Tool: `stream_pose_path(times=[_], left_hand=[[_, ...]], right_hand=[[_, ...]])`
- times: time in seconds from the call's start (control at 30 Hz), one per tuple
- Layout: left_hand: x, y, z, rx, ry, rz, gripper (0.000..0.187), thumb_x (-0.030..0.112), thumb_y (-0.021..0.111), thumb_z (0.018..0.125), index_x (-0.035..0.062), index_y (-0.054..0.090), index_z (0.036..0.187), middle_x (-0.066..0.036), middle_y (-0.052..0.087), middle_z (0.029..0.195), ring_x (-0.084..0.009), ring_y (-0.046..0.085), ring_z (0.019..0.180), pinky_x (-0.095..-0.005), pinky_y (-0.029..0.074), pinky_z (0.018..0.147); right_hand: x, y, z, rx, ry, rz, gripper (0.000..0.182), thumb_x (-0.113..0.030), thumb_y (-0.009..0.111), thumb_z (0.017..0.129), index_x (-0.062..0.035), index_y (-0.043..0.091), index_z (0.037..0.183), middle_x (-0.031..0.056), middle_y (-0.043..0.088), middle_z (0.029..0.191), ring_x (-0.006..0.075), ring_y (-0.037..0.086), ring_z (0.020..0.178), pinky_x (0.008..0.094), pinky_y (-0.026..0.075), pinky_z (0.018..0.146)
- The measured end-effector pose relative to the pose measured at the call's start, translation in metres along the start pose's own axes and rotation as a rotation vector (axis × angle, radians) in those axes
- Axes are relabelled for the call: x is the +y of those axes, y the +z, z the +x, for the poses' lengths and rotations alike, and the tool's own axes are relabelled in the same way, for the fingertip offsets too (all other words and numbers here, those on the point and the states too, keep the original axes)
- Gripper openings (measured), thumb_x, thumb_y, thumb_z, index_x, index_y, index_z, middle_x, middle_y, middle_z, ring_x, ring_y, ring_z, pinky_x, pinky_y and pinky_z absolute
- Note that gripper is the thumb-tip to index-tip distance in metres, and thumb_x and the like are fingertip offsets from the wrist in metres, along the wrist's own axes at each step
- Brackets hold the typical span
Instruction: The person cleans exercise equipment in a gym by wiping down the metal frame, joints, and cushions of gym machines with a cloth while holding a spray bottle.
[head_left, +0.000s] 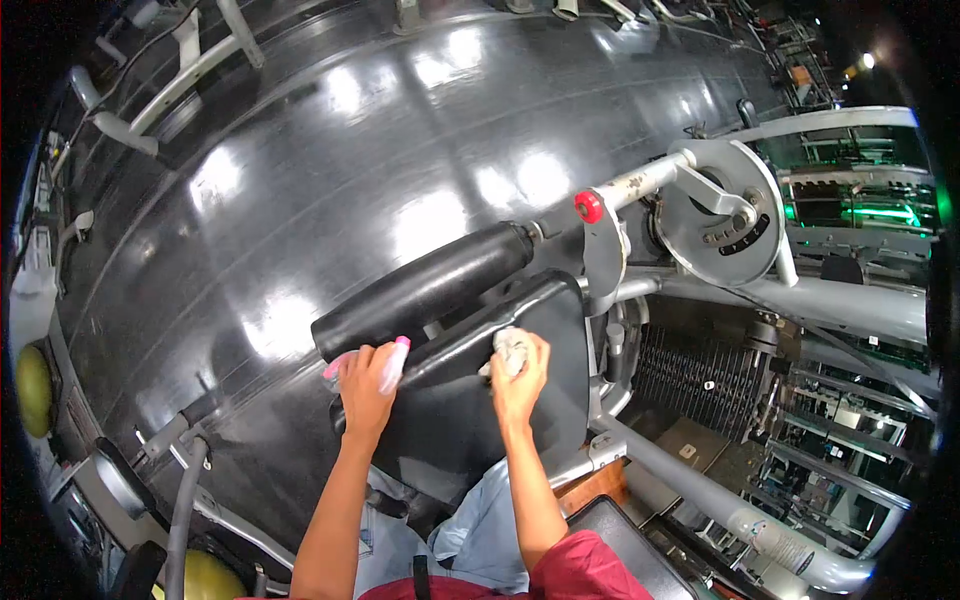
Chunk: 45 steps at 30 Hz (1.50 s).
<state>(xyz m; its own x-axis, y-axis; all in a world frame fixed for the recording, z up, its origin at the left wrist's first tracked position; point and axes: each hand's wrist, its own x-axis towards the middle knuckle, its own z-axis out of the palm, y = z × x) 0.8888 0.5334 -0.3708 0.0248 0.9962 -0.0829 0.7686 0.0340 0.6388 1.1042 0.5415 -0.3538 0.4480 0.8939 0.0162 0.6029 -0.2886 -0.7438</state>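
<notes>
My left hand (368,385) is wrapped around a clear spray bottle (394,367) with pink parts, held over the left end of a black padded seat (450,425). In my right hand (522,380) is a crumpled, light-coloured cloth (511,348), pressed against the seat near its far edge. Just beyond the seat lies a black roller pad (430,285), joined to the frame of an exercise machine. Fingers hide part of both the bottle and the cloth.
To the right stand the machine's round adjustment plate (715,215), a red end cap (589,207) and a weight stack (690,380). A grey frame tube (720,510) runs along the lower right. Glossy black flooring (300,190) stretches ahead.
</notes>
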Motion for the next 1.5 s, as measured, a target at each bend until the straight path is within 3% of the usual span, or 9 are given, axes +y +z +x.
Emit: stream_pose_path(times=[0.13, 0.23, 0.4, 0.53, 0.73, 0.93, 1.13, 1.27, 1.5], left_hand=[[-0.011, 0.001, -0.002, -0.043, -0.038, 0.030, 0.031, 0.013, 0.068, 0.079, 0.0117, 0.063, 0.110, -0.009, 0.058, 0.092, -0.0314, 0.056, 0.093, -0.0441, 0.041, 0.086], [-0.007, 0.002, -0.001, 0.026, 0.016, 0.060, 0.032, 0.014, 0.070, 0.078, 0.0097, 0.063, 0.108, -0.010, 0.060, 0.092, -0.0321, 0.057, 0.093, -0.0450, 0.042, 0.086], [-0.012, 0.006, -0.004, 0.082, -0.004, 0.083, 0.034, 0.016, 0.072, 0.075, 0.0089, 0.062, 0.107, -0.009, 0.062, 0.091, -0.0330, 0.057, 0.092, -0.0452, 0.042, 0.088], [-0.018, 0.012, -0.007, 0.084, 0.001, 0.096, 0.042, 0.021, 0.075, 0.070, 0.0119, 0.063, 0.109, -0.007, 0.060, 0.088, -0.0300, 0.057, 0.090, -0.0438, 0.043, 0.087], [-0.018, 0.012, -0.005, 0.085, 0.032, 0.158, 0.041, 0.020, 0.076, 0.068, 0.0122, 0.063, 0.107, -0.006, 0.059, 0.086, -0.0297, 0.057, 0.088, -0.0444, 0.043, 0.088], [-0.019, 0.012, -0.007, 0.063, 0.020, 0.120, 0.043, 0.018, 0.076, 0.067, 0.0118, 0.062, 0.108, -0.008, 0.059, 0.088, -0.0317, 0.056, 0.090, -0.0447, 0.043, 0.088], [-0.017, 0.010, -0.006, 0.074, 0.021, 0.115, 0.043, 0.018, 0.076, 0.067, 0.0118, 0.062, 0.107, -0.007, 0.059, 0.088, -0.0313, 0.056, 0.089, -0.0447, 0.043, 0.088], [-0.017, 0.009, -0.005, 0.074, 0.033, 0.104, 0.043, 0.017, 0.076, 0.067, 0.0109, 0.061, 0.107, -0.008, 0.059, 0.089, -0.0327, 0.056, 0.090, -0.0448, 0.043, 0.085], [-0.018, 0.009, -0.006, 0.080, 0.035, 0.110, 0.043, 0.017, 0.076, 0.066, 0.0110, 0.061, 0.107, -0.008, 0.058, 0.088, -0.0325, 0.056, 0.090, -0.0449, 0.043, 0.085]], right_hand=[[-0.012, -0.007, -0.018, -0.303, -0.064, -0.028, 0.043, -0.001, 0.074, 0.071, -0.0089, 0.063, 0.111, 0.0140, 0.057, 0.114, 0.0343, 0.059, 0.106, 0.0409, 0.049, 0.092], [0.007, -0.024, 0.008, -0.360, -0.325, -0.146, 0.039, 0.000, 0.074, 0.070, -0.0100, 0.065, 0.107, 0.0123, 0.061, 0.108, 0.0332, 0.061, 0.103, 0.0398, 0.050, 0.089], [0.005, -0.031, 0.055, -0.164, -0.099, -0.239, 0.040, -0.001, 0.075, 0.072, -0.0101, 0.064, 0.109, 0.0112, 0.052, 0.116, 0.0333, 0.061, 0.100, 0.0414, 0.051, 0.086], [-0.001, -0.016, 0.025, -0.180, -0.087, -0.131, 0.041, -0.001, 0.076, 0.069, -0.0085, 0.065, 0.108, 0.0149, 0.058, 0.110, 0.0331, 0.062, 0.099, 0.0393, 0.050, 0.086], [-0.012, -0.023, 0.021, -0.577, -0.287, -0.138, 0.045, -0.002, 0.078, 0.066, -0.0094, 0.066, 0.109, 0.0116, 0.065, 0.110, 0.0286, 0.064, 0.101, 0.0370, 0.052, 0.088], [-0.020, -0.025, 0.104, -0.366, -0.183, -0.326, 0.035, -0.009, 0.077, 0.071, -0.0072, 0.067, 0.105, 0.0104, 0.066, 0.097, 0.0332, 0.066, 0.088, 0.0391, 0.052, 0.079], [-0.033, 0.009, 0.088, -0.772, -0.333, -0.319, 0.040, -0.024, 0.078, 0.070, -0.0069, 0.070, 0.105, 0.0158, 0.069, 0.101, 0.0372, 0.066, 0.089, 0.0445, 0.053, 0.080], [-0.036, 0.020, 0.117, -1.035, -0.161, -0.492, 0.047, -0.030, 0.080, 0.066, -0.0113, 0.071, 0.108, 0.0182, 0.070, 0.096, 0.0357, 0.068, 0.091, 0.0428, 0.054, 0.084], [-0.042, 0.037, 0.150, -0.944, -0.198, -0.903, 0.050, -0.037, 0.080, 0.065, -0.0119, 0.072, 0.107, 0.0174, 0.071, 0.097, 0.0333, 0.068, 0.095, 0.0410, 0.054, 0.088]])
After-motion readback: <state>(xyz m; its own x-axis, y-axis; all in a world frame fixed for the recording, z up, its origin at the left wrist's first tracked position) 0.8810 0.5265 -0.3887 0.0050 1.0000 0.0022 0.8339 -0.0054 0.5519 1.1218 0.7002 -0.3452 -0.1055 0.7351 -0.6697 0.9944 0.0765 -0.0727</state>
